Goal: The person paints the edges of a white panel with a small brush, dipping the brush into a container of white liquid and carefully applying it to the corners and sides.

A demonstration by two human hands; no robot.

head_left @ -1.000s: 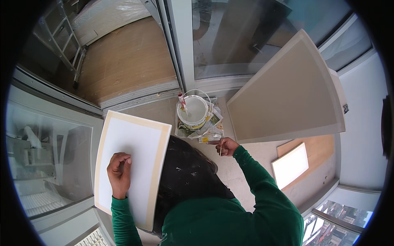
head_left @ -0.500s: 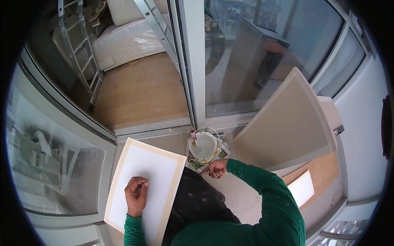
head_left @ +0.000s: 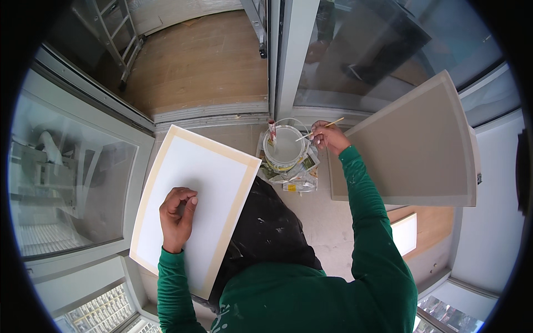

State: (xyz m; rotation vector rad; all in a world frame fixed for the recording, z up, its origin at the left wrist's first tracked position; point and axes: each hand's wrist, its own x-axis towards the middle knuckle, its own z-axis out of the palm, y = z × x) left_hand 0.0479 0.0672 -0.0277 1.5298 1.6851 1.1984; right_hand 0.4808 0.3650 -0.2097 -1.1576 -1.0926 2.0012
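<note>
Between the fingers of my right hand [head_left: 328,136] is a thin paintbrush [head_left: 336,121]. Its pale tip points left over the rim of a white paint bucket [head_left: 287,145]. A wider brush with a red handle [head_left: 272,127] stands inside the bucket on its left. My left hand [head_left: 179,218] is loosely curled over a white panel [head_left: 219,166] with a pale tan border, and nothing shows in its fingers. That panel lies tilted against my left leg. Whether the left hand touches its surface, I cannot tell.
Newspaper [head_left: 300,184] lies under the bucket. A large beige panel [head_left: 411,150] leans at the right; near its bottom a small white panel [head_left: 405,233] rests on a brown board [head_left: 436,225]. Glass doors surround the spot, and a ladder [head_left: 119,41] stands beyond the sill.
My right hand has moved forward and right from beside my leg to the bucket's right rim, carrying the thin paintbrush. The left hand stays over the white panel. The view has tilted downward.
</note>
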